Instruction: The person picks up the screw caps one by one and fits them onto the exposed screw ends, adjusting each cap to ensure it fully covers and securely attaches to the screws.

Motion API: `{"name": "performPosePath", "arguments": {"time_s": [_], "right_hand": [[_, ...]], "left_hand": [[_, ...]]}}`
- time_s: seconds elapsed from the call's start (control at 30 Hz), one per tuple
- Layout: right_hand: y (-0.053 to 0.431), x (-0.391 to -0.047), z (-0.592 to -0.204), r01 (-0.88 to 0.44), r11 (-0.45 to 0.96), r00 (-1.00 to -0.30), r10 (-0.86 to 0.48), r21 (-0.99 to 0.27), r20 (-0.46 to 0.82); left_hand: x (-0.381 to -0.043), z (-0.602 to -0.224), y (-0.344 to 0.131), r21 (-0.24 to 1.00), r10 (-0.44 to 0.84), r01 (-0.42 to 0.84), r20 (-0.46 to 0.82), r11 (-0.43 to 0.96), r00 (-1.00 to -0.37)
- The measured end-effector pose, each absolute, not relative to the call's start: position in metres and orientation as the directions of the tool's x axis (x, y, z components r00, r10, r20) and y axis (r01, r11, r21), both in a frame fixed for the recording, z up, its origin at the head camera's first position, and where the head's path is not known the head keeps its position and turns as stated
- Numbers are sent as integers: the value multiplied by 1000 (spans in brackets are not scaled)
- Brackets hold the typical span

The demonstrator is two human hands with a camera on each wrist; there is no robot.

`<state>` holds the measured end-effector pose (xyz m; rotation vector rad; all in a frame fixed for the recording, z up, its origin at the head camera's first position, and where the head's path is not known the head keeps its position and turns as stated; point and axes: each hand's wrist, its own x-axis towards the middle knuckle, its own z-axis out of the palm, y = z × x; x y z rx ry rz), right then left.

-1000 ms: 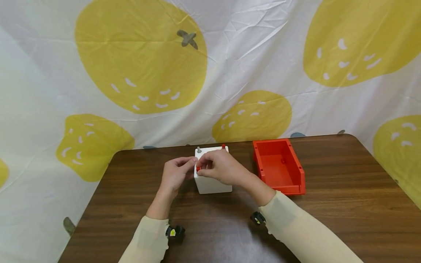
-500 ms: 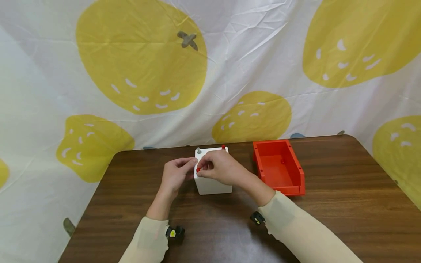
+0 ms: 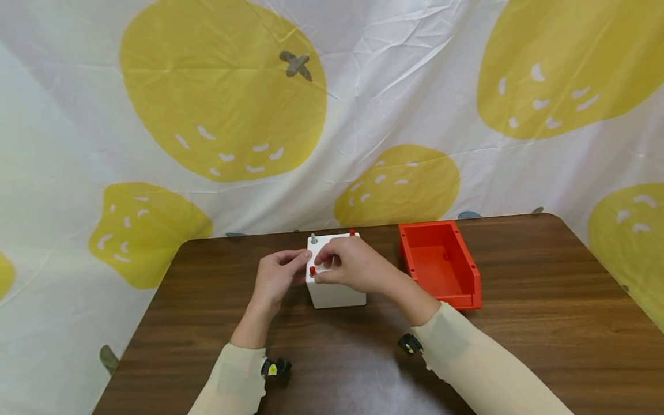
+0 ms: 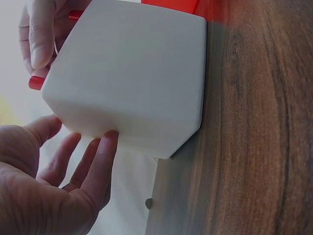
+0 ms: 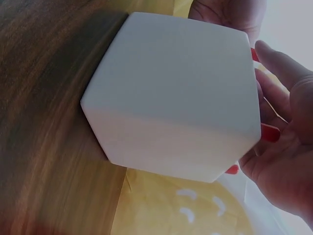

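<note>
A white box (image 3: 338, 295) stands on the table with small posts on its top. A grey metal post (image 3: 313, 238) is at the back left corner, and a red cap (image 3: 352, 233) at the back right. Another red cap (image 3: 312, 270) sits at the front left, and a third red cap (image 5: 270, 132) shows in the right wrist view. My left hand (image 3: 280, 276) touches the box's left side with extended fingertips (image 4: 111, 137). Over the top, my right hand (image 3: 358, 266) is bent beside the front left cap, thumb and fingers parted and holding nothing.
To the right of the box stands a red open-topped bin (image 3: 474, 288), its inside partly in view. The brown wooden table (image 3: 544, 300) ends at a hanging cloth (image 3: 373, 115) printed with yellow fruit.
My right thumb and fingers have come off the front left red cap and shifted slightly right, leaving the cap in plain view. The left hand and the box hold still.
</note>
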<state>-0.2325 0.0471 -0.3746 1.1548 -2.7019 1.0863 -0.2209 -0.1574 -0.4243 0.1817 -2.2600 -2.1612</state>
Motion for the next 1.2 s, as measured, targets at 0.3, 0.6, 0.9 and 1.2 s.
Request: {"name": "performPosePath", "arguments": {"time_s": [0.3,0.6,0.9,1.2], "right_hand": [[60,-230,-367,-604,507,-757,-606,-615,244],[76,-229,-363,-573,501,-785,-562,-648,260],[103,-229,-352,-544,503,-808,-528,-671,260],[132,-230,-343,-510,534,-839,-483,-674,252]], "left_hand": [[-221,-424,-157,996,-91,-83,-80,31,-993],[-221,-423,-157,992,-108,-105,-98,67,-989],[-221,-424,-157,991,-115,-109,-100,80,-988],[-222,-425,-157,991,-118,-111,-101,76,-988]]}}
